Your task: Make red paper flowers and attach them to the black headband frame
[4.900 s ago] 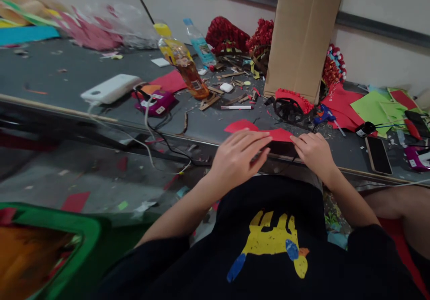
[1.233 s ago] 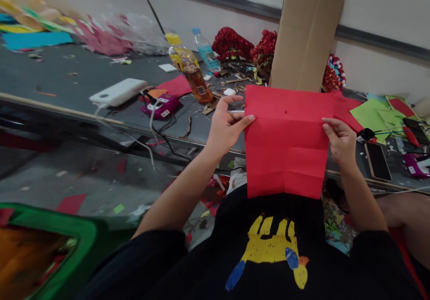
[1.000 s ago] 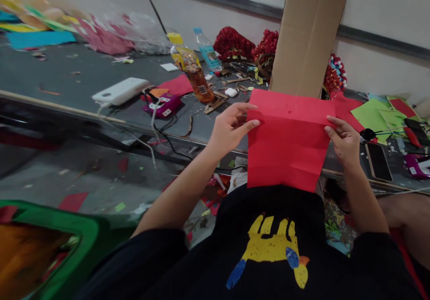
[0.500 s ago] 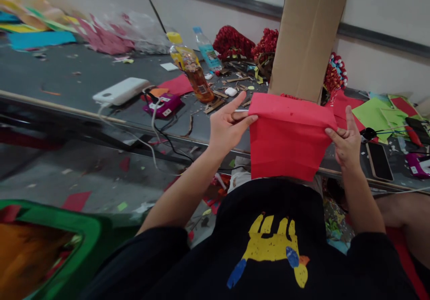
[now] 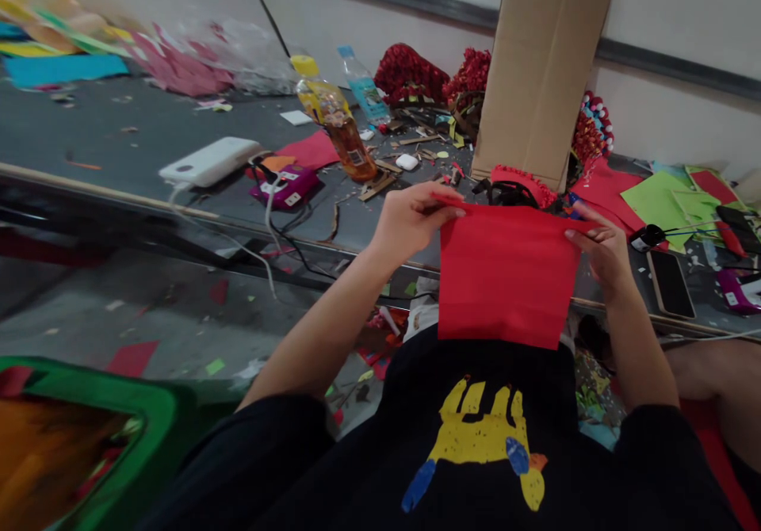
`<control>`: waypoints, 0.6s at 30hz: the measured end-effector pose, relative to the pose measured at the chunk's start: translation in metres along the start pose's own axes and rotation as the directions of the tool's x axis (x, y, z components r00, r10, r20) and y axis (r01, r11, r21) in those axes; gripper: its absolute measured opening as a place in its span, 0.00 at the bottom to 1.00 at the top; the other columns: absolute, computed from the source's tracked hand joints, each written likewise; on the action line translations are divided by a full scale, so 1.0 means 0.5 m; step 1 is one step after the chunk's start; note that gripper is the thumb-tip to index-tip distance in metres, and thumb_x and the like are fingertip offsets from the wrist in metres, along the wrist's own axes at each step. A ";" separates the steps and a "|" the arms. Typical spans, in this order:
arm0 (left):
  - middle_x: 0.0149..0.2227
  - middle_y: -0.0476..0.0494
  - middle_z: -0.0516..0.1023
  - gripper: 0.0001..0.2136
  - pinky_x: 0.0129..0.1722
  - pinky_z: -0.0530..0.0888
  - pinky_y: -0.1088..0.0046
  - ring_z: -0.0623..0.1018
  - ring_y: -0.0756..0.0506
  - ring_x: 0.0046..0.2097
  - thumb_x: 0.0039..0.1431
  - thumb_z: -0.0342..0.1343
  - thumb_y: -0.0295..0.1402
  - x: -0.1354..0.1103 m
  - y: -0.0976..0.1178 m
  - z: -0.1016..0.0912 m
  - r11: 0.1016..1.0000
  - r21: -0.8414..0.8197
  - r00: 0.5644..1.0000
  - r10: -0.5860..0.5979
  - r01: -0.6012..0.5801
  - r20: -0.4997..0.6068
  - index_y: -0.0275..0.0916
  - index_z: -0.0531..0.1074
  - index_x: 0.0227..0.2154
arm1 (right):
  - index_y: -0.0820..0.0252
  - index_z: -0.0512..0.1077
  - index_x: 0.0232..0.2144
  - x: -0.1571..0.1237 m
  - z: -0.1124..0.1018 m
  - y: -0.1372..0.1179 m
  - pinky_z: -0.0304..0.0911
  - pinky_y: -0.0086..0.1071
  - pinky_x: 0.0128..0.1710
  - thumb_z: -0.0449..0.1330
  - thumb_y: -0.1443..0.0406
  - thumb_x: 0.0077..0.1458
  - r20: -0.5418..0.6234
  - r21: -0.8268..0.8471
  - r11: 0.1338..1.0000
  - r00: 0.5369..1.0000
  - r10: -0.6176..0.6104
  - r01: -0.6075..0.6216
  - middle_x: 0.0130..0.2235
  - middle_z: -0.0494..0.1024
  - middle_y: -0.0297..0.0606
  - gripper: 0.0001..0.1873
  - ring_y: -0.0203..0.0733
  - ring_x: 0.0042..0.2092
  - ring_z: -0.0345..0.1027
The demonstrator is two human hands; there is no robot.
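Note:
I hold a red paper sheet [image 5: 505, 277] in front of my chest, above the near edge of the grey table [image 5: 119, 143]. My left hand [image 5: 416, 218] pinches the sheet's top left corner, fingers closed on it. At the top right corner, my right hand [image 5: 600, 250] grips the paper with thumb and fingers. The top edge is folded over toward the table, and the sheet hangs down to my black shirt.
A tall cardboard piece [image 5: 544, 71] leans on the wall behind the sheet. On the table lie two drink bottles [image 5: 333, 119], a white power bank [image 5: 208, 161], a purple device [image 5: 285, 186] with cables, red decorations [image 5: 428, 75], green paper [image 5: 666, 194] and a phone [image 5: 669, 273]. A green bin [image 5: 77, 436] stands at lower left.
Earlier both hands pressed the folded red paper on the table edge. They then lifted and opened it upright, and over the last second folded its top edge down, lowering the sheet.

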State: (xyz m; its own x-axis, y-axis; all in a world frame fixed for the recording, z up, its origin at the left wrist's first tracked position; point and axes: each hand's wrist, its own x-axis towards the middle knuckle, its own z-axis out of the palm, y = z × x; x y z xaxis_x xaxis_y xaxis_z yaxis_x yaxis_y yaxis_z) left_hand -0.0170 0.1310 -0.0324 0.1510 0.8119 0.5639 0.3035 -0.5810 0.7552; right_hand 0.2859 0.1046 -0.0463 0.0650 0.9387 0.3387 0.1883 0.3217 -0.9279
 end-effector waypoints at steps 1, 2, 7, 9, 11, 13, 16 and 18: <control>0.34 0.43 0.80 0.06 0.40 0.77 0.69 0.80 0.46 0.38 0.53 0.58 0.33 0.001 0.001 -0.006 0.999 0.016 0.999 0.036 -0.036 0.008 0.37 0.75 0.33 | 0.55 0.79 0.37 -0.001 0.000 0.000 0.75 0.39 0.37 0.68 0.64 0.42 -0.009 -0.018 1.000 1.000 -0.018 0.018 0.31 0.83 0.34 0.15 0.43 0.34 0.78; 0.35 0.43 0.80 0.05 0.41 0.77 0.69 0.79 0.46 0.38 0.53 0.56 0.31 0.004 0.002 -0.012 0.996 0.026 0.996 0.082 -0.083 0.028 0.37 0.75 0.27 | 0.56 0.80 0.31 -0.002 0.000 -0.002 0.75 0.39 0.38 0.67 0.65 0.42 -0.019 -0.032 0.998 0.999 -0.051 0.050 0.32 0.83 0.35 0.09 0.44 0.36 0.78; 0.41 0.41 0.79 0.11 0.45 0.75 0.66 0.78 0.45 0.44 0.55 0.48 0.28 0.030 0.018 -0.046 0.983 0.034 0.983 0.179 -0.180 0.033 0.38 0.74 0.22 | 0.52 0.80 0.30 -0.015 0.002 -0.028 0.73 0.41 0.45 0.61 0.68 0.49 -0.012 -0.180 0.923 0.937 -0.348 0.341 0.41 0.82 0.34 0.08 0.44 0.44 0.77; 0.44 0.40 0.78 0.10 0.45 0.74 0.66 0.77 0.45 0.46 0.58 0.48 0.31 0.038 0.039 -0.045 0.984 0.032 0.983 0.176 -0.178 0.048 0.37 0.75 0.30 | 0.50 0.80 0.31 -0.022 0.006 -0.038 0.73 0.40 0.45 0.58 0.69 0.52 0.055 -0.278 0.842 0.883 -0.466 0.462 0.42 0.82 0.33 0.11 0.43 0.44 0.77; 0.47 0.40 0.77 0.11 0.47 0.72 0.66 0.75 0.44 0.49 0.59 0.50 0.35 0.043 0.069 -0.035 0.976 0.087 0.958 0.176 -0.200 0.225 0.36 0.75 0.38 | 0.48 0.80 0.32 -0.028 0.013 -0.044 0.73 0.37 0.43 0.55 0.69 0.56 0.145 -0.361 0.734 0.812 -0.565 0.576 0.43 0.82 0.32 0.14 0.40 0.43 0.77; 0.47 0.41 0.77 0.14 0.48 0.70 0.67 0.75 0.43 0.49 0.57 0.54 0.40 0.045 0.096 -0.018 0.954 0.183 0.861 0.120 -0.237 0.494 0.37 0.74 0.42 | 0.47 0.79 0.32 -0.033 0.018 -0.047 0.73 0.35 0.42 0.52 0.69 0.58 0.217 -0.410 0.622 0.734 -0.644 0.667 0.43 0.81 0.31 0.17 0.38 0.42 0.77; 0.38 0.44 0.79 0.14 0.39 0.70 0.73 0.77 0.46 0.39 0.56 0.56 0.42 0.045 0.115 0.001 0.910 0.299 0.671 -0.032 -0.288 0.741 0.38 0.75 0.40 | 0.47 0.79 0.34 -0.036 0.015 -0.052 0.72 0.34 0.41 0.52 0.70 0.59 0.296 -0.417 0.526 0.658 -0.693 0.741 0.44 0.81 0.31 0.17 0.37 0.41 0.77; 0.31 0.46 0.79 0.11 0.33 0.67 0.76 0.76 0.49 0.32 0.58 0.54 0.39 0.043 0.112 0.006 0.874 0.375 0.644 -0.098 -0.309 0.759 0.38 0.75 0.35 | 0.46 0.78 0.36 -0.038 0.004 -0.061 0.72 0.37 0.44 0.52 0.71 0.58 0.377 -0.419 0.523 0.666 -0.644 0.742 0.46 0.80 0.31 0.17 0.38 0.44 0.76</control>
State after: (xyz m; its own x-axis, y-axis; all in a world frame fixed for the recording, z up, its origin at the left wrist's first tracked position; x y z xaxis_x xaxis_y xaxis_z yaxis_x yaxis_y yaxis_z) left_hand 0.0063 0.1160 0.0209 0.7812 0.6233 0.0357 0.5715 -0.7370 0.3610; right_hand 0.2771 0.0774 -0.0249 -0.4476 0.4648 0.7640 0.5573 0.8131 -0.1682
